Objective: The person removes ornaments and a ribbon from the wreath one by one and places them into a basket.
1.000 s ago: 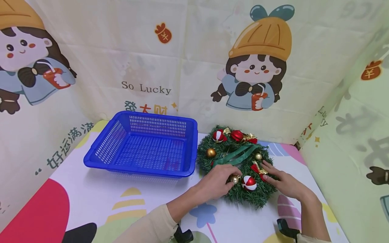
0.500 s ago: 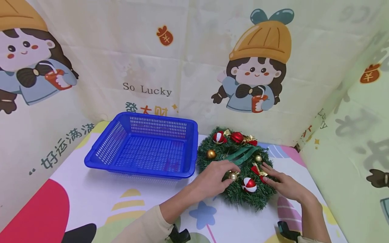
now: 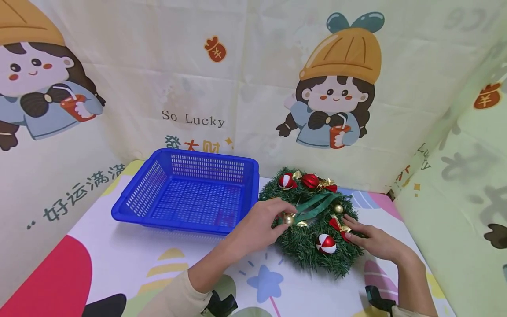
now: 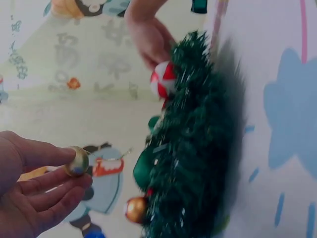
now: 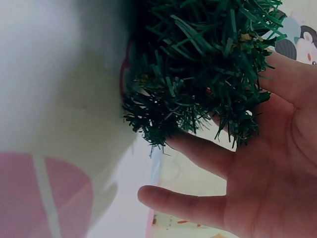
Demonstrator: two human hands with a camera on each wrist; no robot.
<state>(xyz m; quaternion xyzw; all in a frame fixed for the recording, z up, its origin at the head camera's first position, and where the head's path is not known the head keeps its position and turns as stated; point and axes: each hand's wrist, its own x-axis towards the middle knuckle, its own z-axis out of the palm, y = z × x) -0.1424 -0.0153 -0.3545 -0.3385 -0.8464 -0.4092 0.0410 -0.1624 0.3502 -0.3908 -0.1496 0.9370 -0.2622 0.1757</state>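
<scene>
My left hand [image 3: 259, 224] pinches a small gold bauble [image 3: 288, 219] between thumb and fingers, above the left side of a green Christmas wreath [image 3: 305, 253]. In the left wrist view the gold bauble [image 4: 77, 161] is clear of the greenery, a thin gold wire trailing from it. My right hand [image 3: 374, 240] rests on the wreath's right side beside a red and gold bow [image 3: 339, 225], its fingers spread. A red and white bauble [image 3: 326, 243] sits at the front of the wreath, and a green ribbon [image 3: 317, 207] crosses its centre.
A blue plastic basket [image 3: 185, 226] with slotted walls stands left of the wreath. More ornaments, including a shiny red bauble [image 3: 310, 181], sit along the wreath's back. A printed cloth covers the table [image 3: 130, 259], and patterned sheets [image 3: 253, 88] hang behind and at both sides.
My left hand has lifted the gold bauble off the wreath's front and carried it up and to the left. The right hand has stayed at the wreath's right side.
</scene>
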